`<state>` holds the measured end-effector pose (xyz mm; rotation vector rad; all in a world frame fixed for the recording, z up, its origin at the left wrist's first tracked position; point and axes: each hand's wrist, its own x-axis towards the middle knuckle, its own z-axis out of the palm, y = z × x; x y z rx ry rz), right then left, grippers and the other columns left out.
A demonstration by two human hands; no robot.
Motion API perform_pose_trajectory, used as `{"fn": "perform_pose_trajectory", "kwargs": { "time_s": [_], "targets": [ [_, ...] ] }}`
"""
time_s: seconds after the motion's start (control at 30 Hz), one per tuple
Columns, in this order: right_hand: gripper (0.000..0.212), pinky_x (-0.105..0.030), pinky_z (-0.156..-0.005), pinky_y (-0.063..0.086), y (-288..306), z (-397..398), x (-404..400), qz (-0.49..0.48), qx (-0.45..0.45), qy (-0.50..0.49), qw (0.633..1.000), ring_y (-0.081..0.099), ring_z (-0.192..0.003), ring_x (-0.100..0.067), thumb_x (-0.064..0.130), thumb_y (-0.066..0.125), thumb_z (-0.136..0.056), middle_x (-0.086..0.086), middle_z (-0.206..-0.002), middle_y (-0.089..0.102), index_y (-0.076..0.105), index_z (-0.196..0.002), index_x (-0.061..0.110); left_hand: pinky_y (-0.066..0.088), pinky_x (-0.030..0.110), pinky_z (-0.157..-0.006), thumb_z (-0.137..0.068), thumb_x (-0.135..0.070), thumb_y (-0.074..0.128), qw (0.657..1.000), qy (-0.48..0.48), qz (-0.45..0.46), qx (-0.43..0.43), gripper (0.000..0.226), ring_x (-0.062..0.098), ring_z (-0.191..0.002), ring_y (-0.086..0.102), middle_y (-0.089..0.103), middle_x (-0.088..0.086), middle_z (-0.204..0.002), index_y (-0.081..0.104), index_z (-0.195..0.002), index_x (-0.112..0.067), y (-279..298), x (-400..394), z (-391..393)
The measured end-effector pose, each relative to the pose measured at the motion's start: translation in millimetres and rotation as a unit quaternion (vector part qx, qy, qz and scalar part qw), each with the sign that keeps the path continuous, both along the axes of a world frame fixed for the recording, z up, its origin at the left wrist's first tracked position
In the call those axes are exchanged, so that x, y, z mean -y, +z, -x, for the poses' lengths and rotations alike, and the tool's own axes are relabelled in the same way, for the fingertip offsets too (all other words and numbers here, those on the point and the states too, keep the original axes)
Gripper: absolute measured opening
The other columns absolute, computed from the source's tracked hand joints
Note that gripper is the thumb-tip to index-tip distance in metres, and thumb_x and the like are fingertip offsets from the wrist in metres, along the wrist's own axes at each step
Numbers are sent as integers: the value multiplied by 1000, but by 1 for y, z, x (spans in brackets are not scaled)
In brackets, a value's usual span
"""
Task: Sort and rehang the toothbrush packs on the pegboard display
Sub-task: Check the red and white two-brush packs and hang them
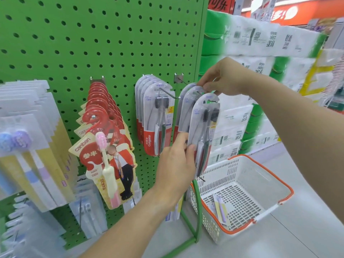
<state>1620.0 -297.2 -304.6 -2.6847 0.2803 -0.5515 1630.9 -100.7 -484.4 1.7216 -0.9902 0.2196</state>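
Observation:
A Colgate toothbrush pack [203, 127] hangs at the tip of the right hook [183, 81] on the green pegboard [93, 34]. My left hand [176, 164] grips its lower edge between thumb and fingers. My right hand [225, 77] pinches the pack's top by the hang hole, at the hook's tip. Two more of the same packs [188, 107] hang behind it. Several identical Colgate packs [158, 120] fill the neighbouring hook to the left.
Red Canban child toothbrush packs [104, 146] hang left of centre, pale yellow and white packs [31, 146] at far left. A white basket with orange rim [242, 192] stands on the floor at right, holding a purple toothbrush pack [220, 207]. Stacked tissue packs [260, 71] rise behind.

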Motion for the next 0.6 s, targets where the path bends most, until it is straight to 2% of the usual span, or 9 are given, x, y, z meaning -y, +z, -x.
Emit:
{"fn": "perform_pose_trajectory", "kwargs": {
  "time_s": [0.07,0.13,0.23,0.3,0.33,0.43,0.47,0.53,0.6],
  "targets": [
    [14,-6,-49,46,3,1,-1,16,-15,5,1000,62,-48,7,6,72,-93,11,-78,69,76,-103,14,34,40,-49,-104,-19,52,1000,-2,-11,-4,6,14,-47,39,48,-5,-54,54,-98,-19,0,1,-1],
    [13,-10,-53,50,5,3,-4,31,-25,8,999,64,-53,6,10,75,-91,13,-77,69,77,-103,16,37,41,-51,-104,-19,51,1000,-5,-21,-2,6,14,-47,41,51,-4,-56,57,-103,-19,1,3,-1],
    [14,-30,-76,61,4,2,-4,44,-18,2,999,71,-75,-12,15,77,-90,14,-79,69,78,-103,19,41,47,-53,-104,-19,52,1000,-5,-19,0,7,20,-49,43,53,-3,-57,58,-106,-18,3,6,1],
    [14,-32,-81,59,4,2,-5,47,-15,3,999,72,-86,-21,17,78,-90,14,-82,70,78,-103,19,41,48,-53,-103,-18,52,1000,-5,-14,3,6,22,-49,44,53,-3,-56,57,-104,-16,4,8,4],
    [13,-31,-81,59,4,2,-6,48,-13,3,999,73,-84,-20,17,78,-90,13,-82,70,78,-103,19,40,47,-52,-103,-18,52,1000,-4,-11,0,5,20,-48,42,52,-3,-55,56,-102,-16,5,8,4],
    [11,-24,-69,59,4,3,-5,51,-14,3,999,65,-60,2,17,76,-92,10,-83,71,78,-103,18,34,43,-51,-103,-16,52,1000,8,-7,-12,6,15,-46,36,46,-5,-53,54,-98,-14,6,11,4],
    [12,-24,-68,60,4,2,-5,54,-14,3,998,63,-58,3,17,76,-92,7,-85,72,78,-103,18,33,43,-51,-103,-17,52,1000,11,-12,-13,6,15,-46,36,47,-4,-53,54,-99,-14,6,11,3],
    [13,-30,-74,61,4,0,-4,59,-12,2,998,62,-62,0,17,77,-91,3,-87,74,79,-104,16,35,42,-51,-104,-18,52,999,13,-30,-15,5,16,-48,39,50,-1,-56,54,-103,-14,8,11,2],
    [13,-21,-74,57,4,-2,-4,68,-15,1,998,59,-62,5,18,77,-91,8,-82,71,78,-104,16,37,39,-53,-104,-18,52,999,18,-36,-21,4,16,-50,42,51,0,-57,54,-102,-15,10,12,-1]
  ]
}}
